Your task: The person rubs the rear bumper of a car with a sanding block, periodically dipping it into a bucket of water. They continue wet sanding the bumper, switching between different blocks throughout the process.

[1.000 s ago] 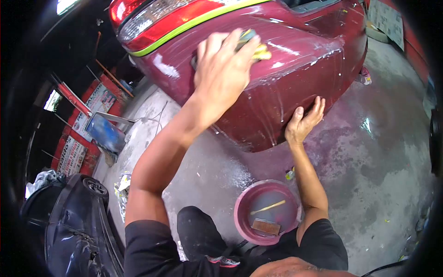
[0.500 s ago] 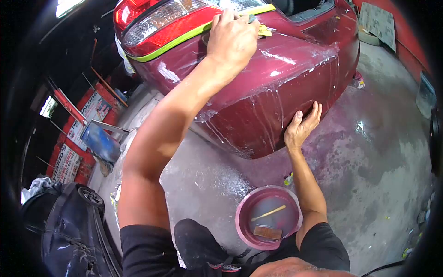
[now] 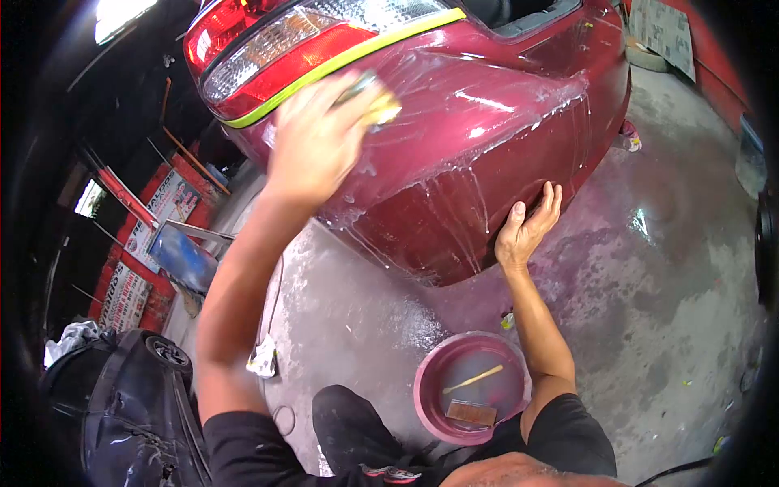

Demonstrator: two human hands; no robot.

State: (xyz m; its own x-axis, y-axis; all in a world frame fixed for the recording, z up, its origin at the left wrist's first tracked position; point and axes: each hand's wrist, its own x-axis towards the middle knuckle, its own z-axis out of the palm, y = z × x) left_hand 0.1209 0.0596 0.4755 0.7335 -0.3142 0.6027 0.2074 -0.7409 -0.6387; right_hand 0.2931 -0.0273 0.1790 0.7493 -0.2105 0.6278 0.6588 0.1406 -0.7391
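My left hand, smeared by motion, presses a small yellow-and-grey pad on the wet maroon car bumper, below the tail light. The pad's exact kind is blurred. Lime-green masking tape runs along the lamp's lower edge. Whitish, milky liquid streaks and drips down the bumper. Against the bumper's lower right edge, my right hand rests with its fingers apart, some of the palm side hidden.
Between my arms on the concrete floor stands a pink basin of cloudy water, holding a yellow-handled brush and a brown block. A dark car is at lower left, a blue drum behind it.
My left hand has swept left and down along the bumper with the pad, away from the tape's right part. My right hand stays at the lower edge.
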